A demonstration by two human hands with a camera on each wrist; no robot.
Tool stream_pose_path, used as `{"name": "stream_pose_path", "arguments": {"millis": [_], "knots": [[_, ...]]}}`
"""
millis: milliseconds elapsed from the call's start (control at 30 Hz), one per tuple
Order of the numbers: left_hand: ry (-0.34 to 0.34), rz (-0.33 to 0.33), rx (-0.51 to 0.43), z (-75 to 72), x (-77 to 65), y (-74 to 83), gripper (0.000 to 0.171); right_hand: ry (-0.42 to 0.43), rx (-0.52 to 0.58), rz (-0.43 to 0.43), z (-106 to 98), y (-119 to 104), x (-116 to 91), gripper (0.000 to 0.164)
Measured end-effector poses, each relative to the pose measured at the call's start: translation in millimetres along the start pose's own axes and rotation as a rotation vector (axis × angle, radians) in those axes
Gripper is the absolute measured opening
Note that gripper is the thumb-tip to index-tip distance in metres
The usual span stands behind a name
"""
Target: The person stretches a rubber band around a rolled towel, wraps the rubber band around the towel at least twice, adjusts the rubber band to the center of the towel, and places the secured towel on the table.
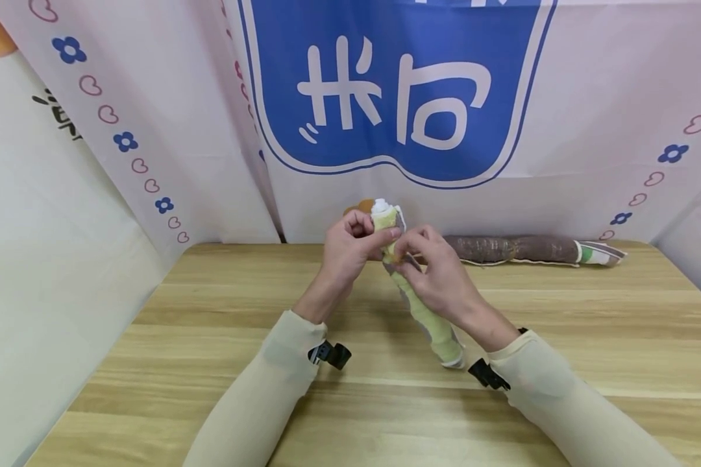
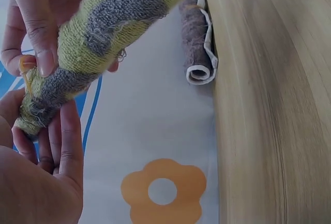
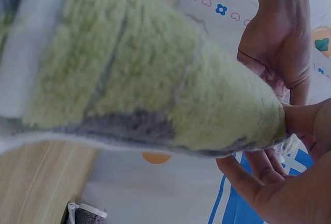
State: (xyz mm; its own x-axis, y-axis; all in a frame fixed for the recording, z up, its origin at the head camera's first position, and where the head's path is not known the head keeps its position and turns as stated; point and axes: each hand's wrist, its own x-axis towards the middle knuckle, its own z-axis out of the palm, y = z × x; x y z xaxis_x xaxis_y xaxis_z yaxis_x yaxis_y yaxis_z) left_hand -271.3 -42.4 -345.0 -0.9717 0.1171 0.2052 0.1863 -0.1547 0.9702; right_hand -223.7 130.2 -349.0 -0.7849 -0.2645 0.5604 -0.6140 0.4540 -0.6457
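Note:
A rolled yellow-green and grey towel (image 1: 426, 318) slants above the table, its white-edged end up near the backdrop. My left hand (image 1: 347, 246) grips the towel near that far end, thumb across it. Just below, my right hand (image 1: 438, 269) has its fingertips at the roll and pinches a thin orange rubber band (image 2: 24, 74), seen in the left wrist view against the narrowed part of the towel. How far the band goes round is hidden by the fingers. The right wrist view shows the towel's near end (image 3: 139, 69) large and close.
A brown rolled towel (image 1: 485, 249), narrowed at its middle, lies along the back edge of the wooden table (image 1: 198, 363). Behind the table hangs a printed cloth backdrop (image 1: 607, 130). Wrist cameras (image 1: 334, 355) sit on both sleeves.

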Motion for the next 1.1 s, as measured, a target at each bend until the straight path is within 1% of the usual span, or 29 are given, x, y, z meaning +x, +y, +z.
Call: {"name": "stream_pose_path", "arguments": {"millis": [100, 167, 300, 367, 400, 467, 567, 633, 700, 767, 800, 867, 967, 1033, 1100], "knots": [[0.009, 0.005, 0.002, 0.3, -0.4, 0.2, 0.034, -0.007, 0.008, -0.017, -1, 1, 0, 0.021], [0.015, 0.015, 0.001, 0.5, -0.5, 0.6, 0.035, -0.014, 0.043, 0.005, -3, 2, 0, 0.019], [0.029, 0.035, -0.011, 0.3, 0.0, 1.8, 0.035, -0.029, 0.148, 0.115, -9, 2, 1, 0.013], [0.037, 0.044, -0.016, 0.4, 0.2, 2.4, 0.035, -0.037, 0.145, 0.166, -10, 1, 2, 0.012], [0.044, 0.051, -0.005, 0.6, -0.1, 2.8, 0.035, -0.047, 0.128, 0.185, -10, 0, 2, 0.014], [0.054, 0.071, 0.027, 1.7, -1.6, 3.9, 0.035, -0.068, 0.048, 0.187, -9, -2, 2, 0.024], [0.059, 0.096, 0.083, 4.4, -4.4, 5.0, 0.035, -0.072, -0.120, 0.146, -6, -5, 0, 0.037], [0.043, 0.097, 0.097, 5.8, -5.4, 5.0, 0.033, -0.045, -0.210, 0.112, -5, -6, 0, 0.036], [0.015, 0.082, 0.072, 6.2, -4.6, 4.0, 0.030, -0.005, -0.249, 0.102, -5, -5, 0, 0.032], [-0.023, 0.052, 0.022, 5.0, -2.4, 2.4, 0.025, 0.024, -0.219, 0.114, -7, -4, 0, 0.026], [-0.043, 0.034, -0.004, 3.9, -1.1, 1.5, 0.023, 0.030, -0.181, 0.128, -8, -3, 0, 0.024], [-0.086, -0.004, -0.050, 1.5, 1.4, 0.0, 0.020, 0.030, -0.083, 0.161, -10, -1, 1, 0.021], [-0.141, -0.050, -0.078, -1.9, 4.5, -2.1, 0.018, 0.013, 0.056, 0.206, -11, 1, 2, 0.021], [-0.147, -0.062, -0.078, -3.2, 5.6, -3.2, 0.020, -0.006, 0.109, 0.218, -12, 2, 2, 0.021], [-0.133, -0.058, -0.077, -3.3, 6.7, -3.9, 0.024, -0.021, 0.140, 0.220, -12, 2, 2, 0.021]]}}
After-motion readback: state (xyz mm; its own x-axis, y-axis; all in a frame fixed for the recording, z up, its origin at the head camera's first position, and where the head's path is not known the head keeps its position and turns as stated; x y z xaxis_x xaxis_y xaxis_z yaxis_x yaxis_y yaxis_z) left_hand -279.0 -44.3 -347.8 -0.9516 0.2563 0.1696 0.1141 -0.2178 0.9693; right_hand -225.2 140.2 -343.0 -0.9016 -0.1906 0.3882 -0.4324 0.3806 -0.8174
